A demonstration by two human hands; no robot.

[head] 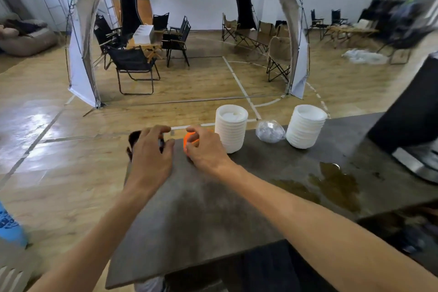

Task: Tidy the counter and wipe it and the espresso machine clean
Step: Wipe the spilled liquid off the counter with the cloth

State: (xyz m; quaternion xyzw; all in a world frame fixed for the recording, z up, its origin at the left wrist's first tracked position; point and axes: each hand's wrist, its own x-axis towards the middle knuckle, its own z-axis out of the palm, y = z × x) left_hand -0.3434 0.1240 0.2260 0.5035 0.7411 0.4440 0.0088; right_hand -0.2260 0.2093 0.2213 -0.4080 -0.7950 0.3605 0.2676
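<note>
Counter point(213, 208): dark slab, both hands at far left corner by its edge, bare surface nearer the camera | left hand point(151, 149) curled over a dark object point(134, 137), identity unclear | right hand point(206, 149) grasping an orange object point(189, 141) beside lid stack point(231, 127) | brown spill point(336, 182) right, near espresso machine point(412, 111).

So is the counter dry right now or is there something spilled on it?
Spilled. A brown puddle lies on the counter near the black machine, glinting with light. It sits apart from both hands and the white lid stacks.
</note>
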